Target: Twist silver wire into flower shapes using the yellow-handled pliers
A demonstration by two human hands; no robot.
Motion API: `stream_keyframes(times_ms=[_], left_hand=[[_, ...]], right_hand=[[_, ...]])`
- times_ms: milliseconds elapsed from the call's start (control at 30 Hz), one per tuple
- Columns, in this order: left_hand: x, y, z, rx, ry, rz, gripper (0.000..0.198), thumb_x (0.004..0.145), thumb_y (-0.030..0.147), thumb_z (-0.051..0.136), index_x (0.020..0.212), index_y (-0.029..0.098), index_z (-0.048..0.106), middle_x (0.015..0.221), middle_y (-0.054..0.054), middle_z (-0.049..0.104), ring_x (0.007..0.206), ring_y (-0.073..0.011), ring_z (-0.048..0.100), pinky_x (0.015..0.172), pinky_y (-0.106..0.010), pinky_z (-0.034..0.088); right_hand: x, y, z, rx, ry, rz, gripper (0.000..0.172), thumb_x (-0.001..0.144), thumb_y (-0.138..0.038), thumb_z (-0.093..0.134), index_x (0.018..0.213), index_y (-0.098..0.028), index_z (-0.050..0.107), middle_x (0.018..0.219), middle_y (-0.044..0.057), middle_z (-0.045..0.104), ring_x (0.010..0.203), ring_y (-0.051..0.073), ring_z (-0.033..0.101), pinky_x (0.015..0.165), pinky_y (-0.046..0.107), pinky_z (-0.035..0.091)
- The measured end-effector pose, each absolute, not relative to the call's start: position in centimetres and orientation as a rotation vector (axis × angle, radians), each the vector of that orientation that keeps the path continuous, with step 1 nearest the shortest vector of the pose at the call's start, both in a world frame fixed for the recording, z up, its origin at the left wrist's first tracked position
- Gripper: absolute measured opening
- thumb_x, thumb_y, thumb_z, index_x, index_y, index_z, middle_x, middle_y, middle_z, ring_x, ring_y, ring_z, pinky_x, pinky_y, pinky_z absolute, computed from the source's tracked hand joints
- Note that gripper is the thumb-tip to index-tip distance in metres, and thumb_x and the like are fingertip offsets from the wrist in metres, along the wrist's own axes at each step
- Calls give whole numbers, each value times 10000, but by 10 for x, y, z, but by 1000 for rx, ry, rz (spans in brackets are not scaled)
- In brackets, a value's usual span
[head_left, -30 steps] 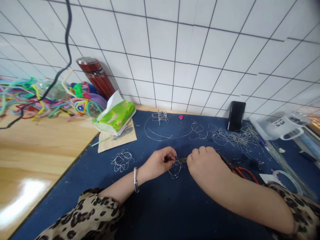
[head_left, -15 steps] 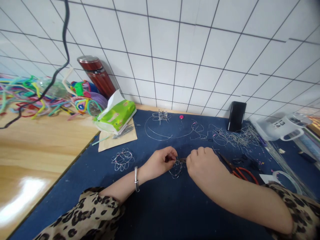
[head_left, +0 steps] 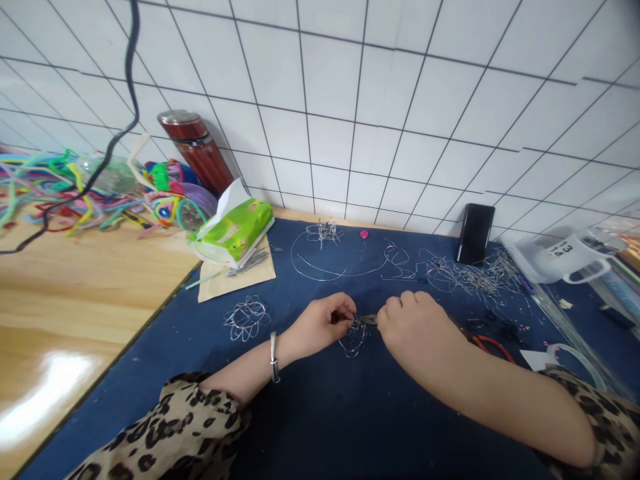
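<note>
Near the middle of the dark blue mat (head_left: 320, 413), my left hand (head_left: 320, 327) pinches a small looped wire piece (head_left: 354, 343) between thumb and fingers. Silvery loops with tiny pink beads hang below the fingertips. My right hand (head_left: 417, 330) is closed round a tool, probably pliers (head_left: 369, 319); only its metal jaws show, pointing left and reaching the top of the wire piece. The handles are hidden in the palm. Another looped wire piece (head_left: 247, 319) lies to the left of my left hand.
Behind are a tissue pack (head_left: 235, 233), a red flask (head_left: 200, 153), a wire tangle (head_left: 477, 277), a phone (head_left: 475, 233) and a mug (head_left: 583, 257). Orange-handled scissors (head_left: 493, 347) lie partly behind my right forearm. Colourful stems (head_left: 85, 193) are heaped at far left. A black cable hangs upper left.
My right hand has shifted slightly right with the tool, showing more of its jaws and covering more of the scissors. My left hand is nearly still.
</note>
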State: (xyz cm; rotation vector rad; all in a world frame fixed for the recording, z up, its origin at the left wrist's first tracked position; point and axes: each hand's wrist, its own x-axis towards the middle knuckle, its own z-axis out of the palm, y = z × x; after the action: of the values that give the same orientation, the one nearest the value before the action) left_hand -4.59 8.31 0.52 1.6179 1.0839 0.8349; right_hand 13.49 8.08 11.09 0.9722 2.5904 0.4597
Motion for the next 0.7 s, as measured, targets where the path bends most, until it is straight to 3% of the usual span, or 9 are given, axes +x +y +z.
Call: stream_keyframes(times_ms=[267, 467, 700], left_hand=[[-45, 84, 4, 1482, 1035, 851, 134, 755, 106, 540, 875, 165, 540, 775, 6, 565, 657, -98, 504, 588, -218, 396], [-44, 83, 5, 1376, 968, 884, 136, 760, 91, 541, 876, 162, 530, 792, 3, 567, 678, -99, 505, 606, -223, 383], [-43, 84, 8, 1341, 956, 904, 111, 776, 96, 540, 869, 156, 533, 768, 15, 541, 652, -88, 472, 595, -221, 358]], right_hand=[[153, 86, 98, 1072, 2758, 434, 94, 808, -156, 514, 732, -174, 568, 677, 52, 547, 634, 190, 466, 555, 307, 184], [164, 89, 89, 1185, 2845, 347, 169, 858, -298, 491, 738, -198, 554, 689, 32, 553, 642, 184, 456, 575, 306, 196], [174, 94, 77, 1302, 2870, 202, 189, 865, -326, 467, 751, -206, 559, 701, 21, 562, 660, 168, 472, 598, 296, 231]])
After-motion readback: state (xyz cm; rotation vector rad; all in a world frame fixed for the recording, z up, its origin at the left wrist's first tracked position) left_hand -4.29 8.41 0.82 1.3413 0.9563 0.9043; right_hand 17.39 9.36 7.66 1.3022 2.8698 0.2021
